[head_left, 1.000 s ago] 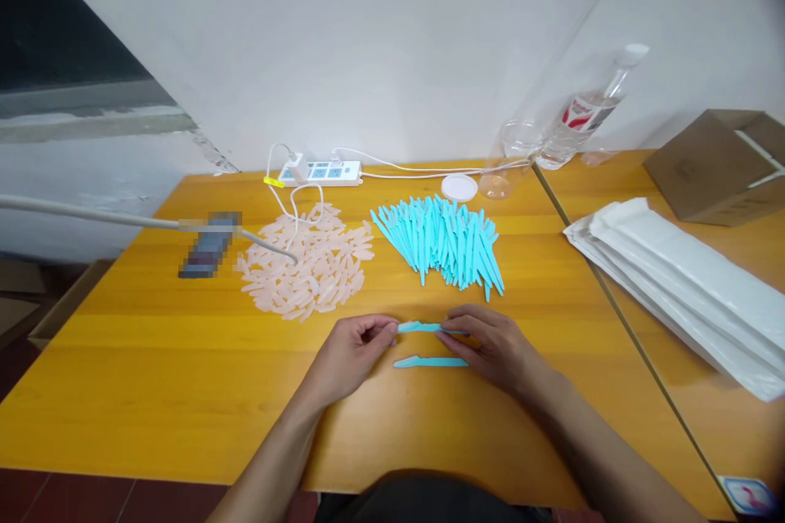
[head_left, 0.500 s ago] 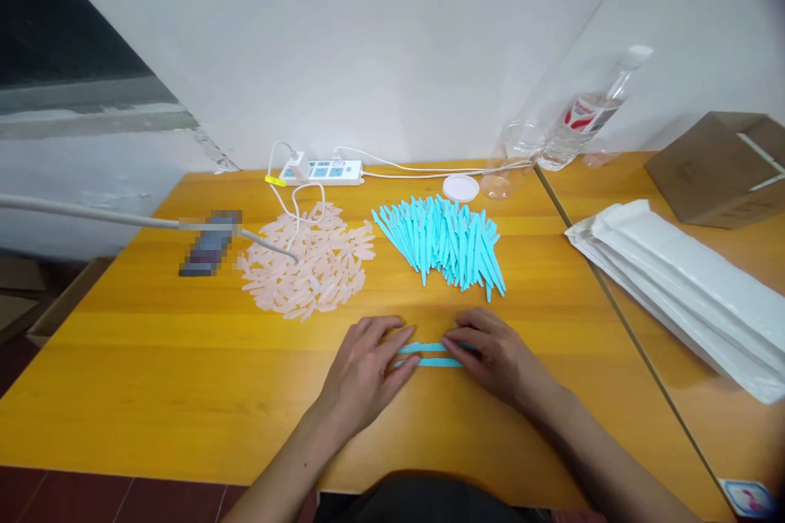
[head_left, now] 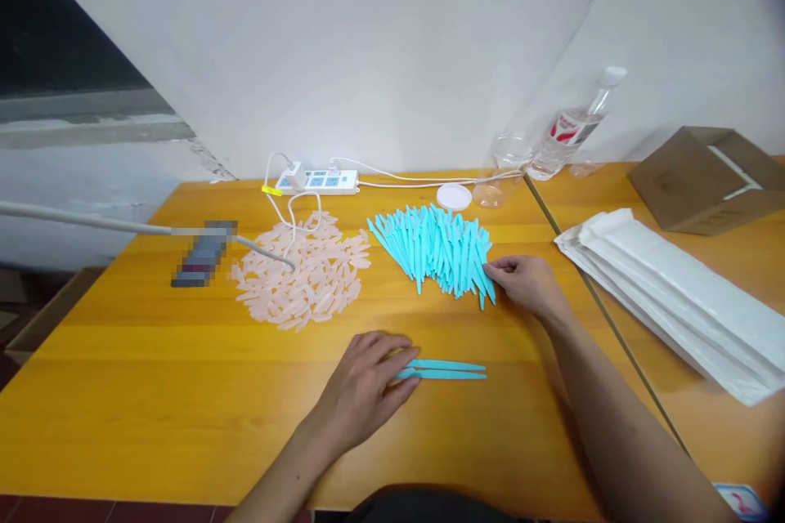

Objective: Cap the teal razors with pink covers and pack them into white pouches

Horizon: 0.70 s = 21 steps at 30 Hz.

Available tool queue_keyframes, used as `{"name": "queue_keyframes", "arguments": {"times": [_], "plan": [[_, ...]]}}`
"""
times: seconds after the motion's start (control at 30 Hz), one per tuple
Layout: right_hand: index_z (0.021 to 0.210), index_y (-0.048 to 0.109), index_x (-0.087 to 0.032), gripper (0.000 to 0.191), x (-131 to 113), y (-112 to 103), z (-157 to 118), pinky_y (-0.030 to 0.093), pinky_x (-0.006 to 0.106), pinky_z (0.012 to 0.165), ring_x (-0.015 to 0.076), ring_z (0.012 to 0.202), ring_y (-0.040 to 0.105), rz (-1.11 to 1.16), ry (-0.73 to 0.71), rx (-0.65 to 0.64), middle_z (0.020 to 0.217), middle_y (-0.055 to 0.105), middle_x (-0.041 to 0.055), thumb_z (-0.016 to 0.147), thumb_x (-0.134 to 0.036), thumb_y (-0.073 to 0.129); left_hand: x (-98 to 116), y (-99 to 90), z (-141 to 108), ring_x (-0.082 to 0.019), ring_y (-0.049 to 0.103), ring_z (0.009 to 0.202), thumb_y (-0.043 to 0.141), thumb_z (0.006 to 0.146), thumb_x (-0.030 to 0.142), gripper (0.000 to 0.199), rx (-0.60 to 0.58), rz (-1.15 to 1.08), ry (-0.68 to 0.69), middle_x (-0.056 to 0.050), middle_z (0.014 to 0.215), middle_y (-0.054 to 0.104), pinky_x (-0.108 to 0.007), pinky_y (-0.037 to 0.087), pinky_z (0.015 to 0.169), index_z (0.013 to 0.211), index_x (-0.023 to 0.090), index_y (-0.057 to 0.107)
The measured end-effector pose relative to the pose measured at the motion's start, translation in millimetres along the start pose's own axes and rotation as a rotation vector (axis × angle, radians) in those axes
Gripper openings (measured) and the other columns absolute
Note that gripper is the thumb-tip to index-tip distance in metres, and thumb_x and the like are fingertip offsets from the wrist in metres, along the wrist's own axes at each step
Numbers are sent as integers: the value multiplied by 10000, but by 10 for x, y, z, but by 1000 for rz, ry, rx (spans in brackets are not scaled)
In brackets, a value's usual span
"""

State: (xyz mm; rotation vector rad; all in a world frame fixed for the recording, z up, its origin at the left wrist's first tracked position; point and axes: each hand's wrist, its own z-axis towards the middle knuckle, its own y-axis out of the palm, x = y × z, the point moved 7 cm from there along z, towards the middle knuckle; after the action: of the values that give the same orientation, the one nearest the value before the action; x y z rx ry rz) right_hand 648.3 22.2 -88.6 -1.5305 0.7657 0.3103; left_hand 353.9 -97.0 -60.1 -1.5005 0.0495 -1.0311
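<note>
Two blue sticks (head_left: 452, 370) lie close in at twelve o'clock, our left hand (head_left: 368, 380) loosely open over their left ends, while our right hand (head_left: 528, 284) touches the blue pile (head_left: 432, 249) towards one o'clock, its grip unclear to us.

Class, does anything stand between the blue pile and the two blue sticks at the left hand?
Nothing visible stands between the blue pile and the two blue sticks. The left hand covers their left ends; the right hand is at the pile's right edge.
</note>
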Motion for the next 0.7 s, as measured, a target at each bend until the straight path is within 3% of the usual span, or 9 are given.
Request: {"name": "queue_keyframes", "arguments": {"times": [0.17,0.3,0.43,0.57,0.7], "plan": [[761,717,-165,342,89,-146,-50,405,278,538,176,589,611,100,45,47,671,708,46,784,-498,639,-176,-189,-37,-238,627,1151,627,965,318,334,108,23,-66,-90,1260,683,-409,493,977,1293,268,660],[863,646,-172,358,206,-226,-174,495,297,612,196,677,664,451,39,23,776,728,77,782,-516,703,-452,-430,-109,-225,646,1118,612,972,314,280,211,67,-161,-76,1218,704,-402,499,997,1234,259,692],[924,609,-182,425,85,-165,-426,469,251,561,142,618,601,664,-46,-185,742,675,35,810,-575,723,-775,-668,-151,-218,663,1071,561,992,328,256,284,121,-251,-76,1169,719,-382,522,965,1172,239,720],[947,663,-180,393,-240,90,-760,407,219,525,111,616,512,510,-215,-478,754,622,8,912,-568,614,-955,-745,-60,-217,673,985,548,992,347,249,261,235,-289,-64,1077,734,-360,526,894,1065,242,762],[891,660,-192,349,-510,375,-953,411,227,540,118,638,496,376,-357,-616,767,604,-1,975,-499,516,-924,-668,153,-219,654,898,587,970,346,211,194,397,-266,-49,973,725,-359,495,825,1004,269,781]]}}
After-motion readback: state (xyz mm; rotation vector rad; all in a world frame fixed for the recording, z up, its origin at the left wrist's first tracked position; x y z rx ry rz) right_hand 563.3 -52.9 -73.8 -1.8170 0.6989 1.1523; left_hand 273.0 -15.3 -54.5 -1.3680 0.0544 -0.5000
